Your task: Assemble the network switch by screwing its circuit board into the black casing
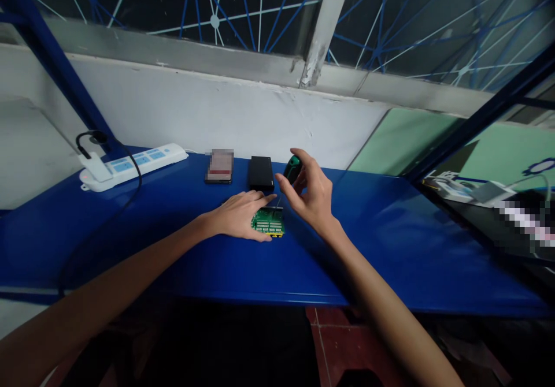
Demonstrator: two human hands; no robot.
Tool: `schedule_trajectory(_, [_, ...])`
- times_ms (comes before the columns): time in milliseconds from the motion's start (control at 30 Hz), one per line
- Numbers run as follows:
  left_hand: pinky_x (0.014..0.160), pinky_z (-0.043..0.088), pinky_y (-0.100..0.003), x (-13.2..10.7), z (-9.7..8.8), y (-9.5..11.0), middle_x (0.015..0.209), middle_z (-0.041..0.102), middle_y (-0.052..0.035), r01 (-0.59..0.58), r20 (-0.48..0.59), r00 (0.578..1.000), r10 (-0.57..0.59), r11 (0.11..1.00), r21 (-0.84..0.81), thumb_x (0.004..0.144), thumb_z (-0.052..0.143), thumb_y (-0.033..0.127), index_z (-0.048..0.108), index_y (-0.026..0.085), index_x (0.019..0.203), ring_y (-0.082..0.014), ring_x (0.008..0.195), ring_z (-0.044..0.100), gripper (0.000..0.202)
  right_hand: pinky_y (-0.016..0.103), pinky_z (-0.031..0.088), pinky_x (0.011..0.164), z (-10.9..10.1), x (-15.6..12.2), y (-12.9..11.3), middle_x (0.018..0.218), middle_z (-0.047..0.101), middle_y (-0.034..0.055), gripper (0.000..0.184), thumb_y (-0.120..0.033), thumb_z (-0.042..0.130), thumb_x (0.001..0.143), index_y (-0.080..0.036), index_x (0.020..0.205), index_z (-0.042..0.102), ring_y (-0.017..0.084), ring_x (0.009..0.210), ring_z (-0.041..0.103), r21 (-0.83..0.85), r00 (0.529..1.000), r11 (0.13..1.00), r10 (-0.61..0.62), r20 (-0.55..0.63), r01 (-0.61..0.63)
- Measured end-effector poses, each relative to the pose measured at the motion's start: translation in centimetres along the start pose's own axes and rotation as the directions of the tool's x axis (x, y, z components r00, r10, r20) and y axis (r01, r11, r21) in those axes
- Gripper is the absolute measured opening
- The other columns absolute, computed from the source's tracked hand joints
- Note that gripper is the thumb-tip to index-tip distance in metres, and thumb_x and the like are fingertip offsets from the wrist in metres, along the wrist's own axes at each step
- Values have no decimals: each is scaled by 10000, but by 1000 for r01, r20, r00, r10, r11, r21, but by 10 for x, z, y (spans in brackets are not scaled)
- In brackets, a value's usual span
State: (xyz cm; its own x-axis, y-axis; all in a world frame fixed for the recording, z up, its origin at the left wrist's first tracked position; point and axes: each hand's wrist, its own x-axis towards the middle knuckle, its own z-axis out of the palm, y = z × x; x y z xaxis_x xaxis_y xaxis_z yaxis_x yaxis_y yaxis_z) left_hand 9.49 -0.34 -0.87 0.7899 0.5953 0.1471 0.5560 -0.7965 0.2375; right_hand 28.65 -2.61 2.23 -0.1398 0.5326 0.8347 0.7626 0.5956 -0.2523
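A green circuit board (pixel 269 220) with pale connectors and yellow parts along its near edge lies on the blue table. My left hand (pixel 240 215) covers the board's left side, gripping it between the thumb at the near edge and the fingers at the far edge. Above the board's right part, my right hand (pixel 310 193) holds a screwdriver (pixel 293 169) by its green and black handle. Its thin shaft slants down toward the far part of the board; I cannot tell whether the tip touches a screw.
Behind the board are a black flat box (pixel 261 172) and a partly blurred-out rectangular item (pixel 219 166). A white power strip (pixel 139 164) with a plugged-in black cable (pixel 137 188) stands at the back left. Assorted items, including a grey box (pixel 492 193), occupy the right.
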Motion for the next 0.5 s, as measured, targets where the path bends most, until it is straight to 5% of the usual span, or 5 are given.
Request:
schedule_trajectory(267, [930,446,-477,-1,0,-2,1210,575,-151,-16,-2,1000,16,999,-33,720,654,666,395,172,1445,-337,1104,552,914,286,515,599,3,-2,-2,899,636,27,464,-304,456,957,-236,1411,388,122,621,578,54,1000,999,3,10,-3])
schedule_trajectory(500, [934,477,-371,2,-5,-2,1165,628,-102,-176,-287,956,56,895,-410,956,512,408,628,189,1187,-226,1089,593,339,291,526,614,1,-2,-4,1032,618,77,487,-324,424,970,-213,1440,365,149,734,596,53,998,998,14,68,-17])
